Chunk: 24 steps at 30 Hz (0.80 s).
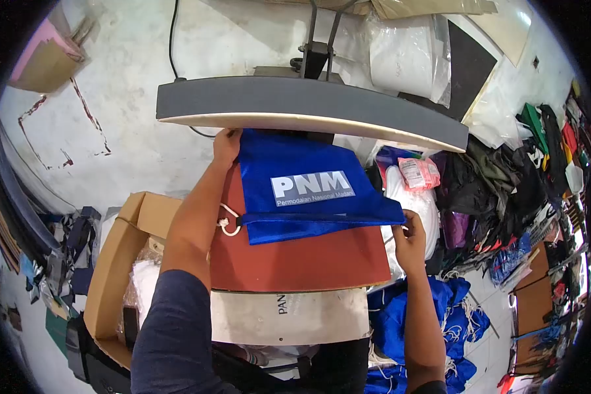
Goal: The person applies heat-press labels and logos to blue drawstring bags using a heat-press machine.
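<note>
A blue drawstring bag point(269, 154) lies on the red-brown pad point(295, 266) of a heat press. On it sits a white "PNM" print with a clear film-like rectangle point(312, 188) around the letters. My left hand point(226, 146) is closed at the bag's far left corner, close under the raised press plate point(308, 102). At the near right corner of the bag, my right hand point(410, 241) pinches the folded hem. A white cord loop point(228, 220) sticks out from the left end of that hem.
Several blue bags with white cords point(427, 315) are heaped at the lower right. An open cardboard box point(118, 282) stands at the left. Plastic-wrapped white material point(404, 56) is at the back, and piled dark fabric point(486, 177) lies to the right.
</note>
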Tool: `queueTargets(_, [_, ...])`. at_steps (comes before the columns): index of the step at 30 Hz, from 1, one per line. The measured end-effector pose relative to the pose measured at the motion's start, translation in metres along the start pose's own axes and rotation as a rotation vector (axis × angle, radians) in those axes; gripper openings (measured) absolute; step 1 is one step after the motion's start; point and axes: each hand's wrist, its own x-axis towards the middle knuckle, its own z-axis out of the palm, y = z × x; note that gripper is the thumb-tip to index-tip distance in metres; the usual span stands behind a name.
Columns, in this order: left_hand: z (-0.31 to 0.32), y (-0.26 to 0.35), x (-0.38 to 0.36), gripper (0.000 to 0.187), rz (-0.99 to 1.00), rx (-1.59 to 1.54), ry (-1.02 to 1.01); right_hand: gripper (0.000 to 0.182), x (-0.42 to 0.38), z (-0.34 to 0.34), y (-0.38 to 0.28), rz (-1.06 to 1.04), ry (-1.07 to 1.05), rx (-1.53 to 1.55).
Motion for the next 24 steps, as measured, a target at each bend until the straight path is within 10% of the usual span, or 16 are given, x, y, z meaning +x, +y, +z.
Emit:
queueTargets(9, [-0.099,0.033,-0.074,0.026,-0.55,-0.362,-0.085,0.02,-0.022,-0.008,0.022,-0.083,-0.016,-0.029])
queueTargets(17, [-0.135,0.06,-0.156,0.015,-0.197,-0.667,-0.161,0.022,-0.021,-0.011,0.014,-0.368,-0.01,-0.36])
queueTargets(22, [-0.123,0.069,-0.166,0.015,-0.204,-0.603,-0.125,0.058,0.03,-0.057,0.055,0.299,-0.784,0.104])
queueTargets(24, [-0.126,0.067,-0.167,0.015,-0.217,-0.625,-0.113,0.06,0.057,-0.051,0.024,0.547,-0.579,0.237])
